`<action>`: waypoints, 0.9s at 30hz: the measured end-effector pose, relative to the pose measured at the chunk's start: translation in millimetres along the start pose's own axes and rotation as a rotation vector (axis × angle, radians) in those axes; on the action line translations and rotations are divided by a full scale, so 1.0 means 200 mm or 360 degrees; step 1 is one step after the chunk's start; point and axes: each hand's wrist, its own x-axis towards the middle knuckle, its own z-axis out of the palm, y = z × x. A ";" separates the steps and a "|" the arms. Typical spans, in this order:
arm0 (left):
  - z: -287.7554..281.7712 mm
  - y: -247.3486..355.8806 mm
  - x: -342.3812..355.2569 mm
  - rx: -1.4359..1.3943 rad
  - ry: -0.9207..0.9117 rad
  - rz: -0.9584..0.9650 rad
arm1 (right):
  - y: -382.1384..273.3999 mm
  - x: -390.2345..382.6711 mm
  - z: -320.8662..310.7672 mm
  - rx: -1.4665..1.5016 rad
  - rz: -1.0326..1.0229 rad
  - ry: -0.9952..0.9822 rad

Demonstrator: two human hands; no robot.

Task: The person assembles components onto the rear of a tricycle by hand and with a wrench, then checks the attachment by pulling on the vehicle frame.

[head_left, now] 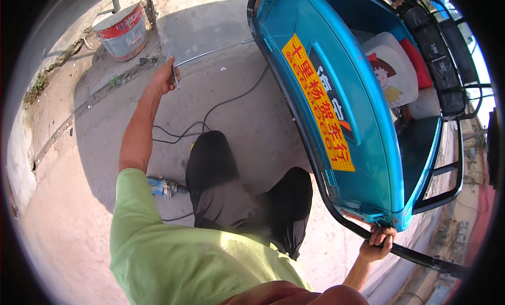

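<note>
at the upper left, my left hand (pixel 167 76) clasps a metal rod (pixel 210 52) whose far end, by the blue cart (pixel 371 126), could slip if i pull askew, while at lower right my right hand (pixel 380 242) grips the black rail (pixel 413 256).

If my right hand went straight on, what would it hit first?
Past the black metal tube your right hand grips, probably the near corner of the teal metal cargo box, though depth is unclear.

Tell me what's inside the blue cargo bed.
A pale piece bearing a cartoon figure, a red item beside it and a smaller pale item show in the blue cargo bed. Its near panel hides whatever lies low behind it.
</note>
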 end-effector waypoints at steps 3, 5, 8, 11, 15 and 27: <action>-0.02 0.09 -0.02 0.0054 -0.0075 -0.0051 | -0.01 -0.02 0.00 -0.0019 -0.0015 0.0021; 0.03 0.13 -0.09 0.0099 -0.0044 -0.0004 | -0.01 -0.02 0.00 -0.0013 -0.0018 0.0018; 0.08 0.07 -0.25 0.0371 0.0486 0.0766 | -0.01 -0.01 0.01 -0.0010 -0.0025 0.0009; -0.05 -0.04 -0.20 0.0232 0.0195 0.1039 | -0.01 -0.01 0.01 -0.0015 -0.0025 0.0010; -0.03 -0.02 -0.29 0.0972 0.0264 0.1733 | -0.01 -0.01 0.00 -0.0012 -0.0022 0.0019; -0.05 0.10 -0.17 0.1881 0.0589 0.2096 | 0.00 0.00 -0.01 -0.0015 -0.0009 -0.0010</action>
